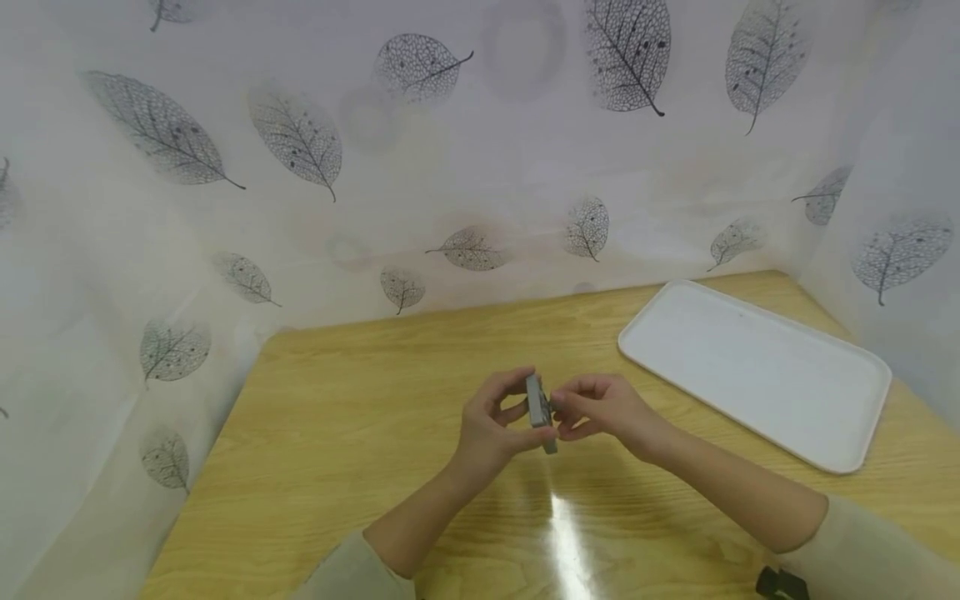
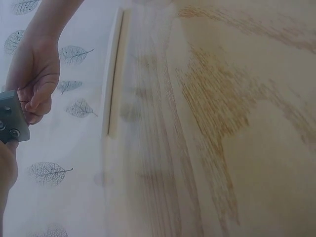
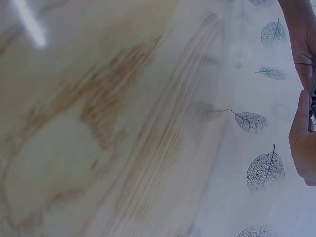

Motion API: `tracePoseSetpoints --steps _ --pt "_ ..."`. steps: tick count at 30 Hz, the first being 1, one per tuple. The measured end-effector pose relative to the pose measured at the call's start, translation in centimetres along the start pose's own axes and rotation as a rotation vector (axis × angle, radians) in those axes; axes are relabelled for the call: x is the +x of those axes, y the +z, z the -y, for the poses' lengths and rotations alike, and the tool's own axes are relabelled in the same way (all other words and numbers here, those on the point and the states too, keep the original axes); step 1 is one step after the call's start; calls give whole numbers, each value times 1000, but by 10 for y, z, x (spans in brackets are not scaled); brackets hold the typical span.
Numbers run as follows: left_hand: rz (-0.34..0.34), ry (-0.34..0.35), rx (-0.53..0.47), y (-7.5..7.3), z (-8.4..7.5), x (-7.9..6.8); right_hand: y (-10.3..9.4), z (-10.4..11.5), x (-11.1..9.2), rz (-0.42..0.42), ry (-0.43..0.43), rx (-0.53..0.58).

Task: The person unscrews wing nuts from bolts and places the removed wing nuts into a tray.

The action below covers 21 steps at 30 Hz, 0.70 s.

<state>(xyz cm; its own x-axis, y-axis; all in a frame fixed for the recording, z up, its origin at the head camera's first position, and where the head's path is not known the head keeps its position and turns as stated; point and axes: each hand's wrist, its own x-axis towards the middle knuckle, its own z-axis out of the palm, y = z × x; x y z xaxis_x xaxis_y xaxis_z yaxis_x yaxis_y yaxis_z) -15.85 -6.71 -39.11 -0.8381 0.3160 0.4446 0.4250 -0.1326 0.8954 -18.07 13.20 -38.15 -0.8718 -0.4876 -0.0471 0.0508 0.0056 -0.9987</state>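
In the head view a small grey metal block (image 1: 537,402) is held up over the table, its narrow edge towards me. My left hand (image 1: 487,425) grips it by its ends, thumb at the lower end and fingers at the upper. Curled close against its right face, my right hand (image 1: 611,414) pinches a small grey piece between thumb and forefinger; the fingertips mostly hide it. Round holes and a screw-like round part show on the block (image 2: 11,118) in the left wrist view, with the right hand (image 2: 37,79) behind it.
A white rectangular tray (image 1: 757,375) lies on the right of the wood-grain table (image 1: 360,417). A leaf-patterned covering (image 1: 480,150) rises behind the table and at both sides. Something small and dark (image 1: 782,583) shows at the bottom edge by the right sleeve.
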Motion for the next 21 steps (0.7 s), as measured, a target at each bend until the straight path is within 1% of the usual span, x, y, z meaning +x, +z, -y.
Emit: tracePoseSetpoints --steps 6,11,15,21 --pt "-3 -19 -1 -1 0 0 -1 -1 1 -8 -10 12" --pt "-11 -23 1 -3 1 1 -4 -1 2 -4 -27 -30" --pt "-15 -11 25 -3 1 3 -5 1 3 -1 -77 -82" --pt "-15 -14 21 -4 -2 6 -5 1 4 -64 -162 -223"
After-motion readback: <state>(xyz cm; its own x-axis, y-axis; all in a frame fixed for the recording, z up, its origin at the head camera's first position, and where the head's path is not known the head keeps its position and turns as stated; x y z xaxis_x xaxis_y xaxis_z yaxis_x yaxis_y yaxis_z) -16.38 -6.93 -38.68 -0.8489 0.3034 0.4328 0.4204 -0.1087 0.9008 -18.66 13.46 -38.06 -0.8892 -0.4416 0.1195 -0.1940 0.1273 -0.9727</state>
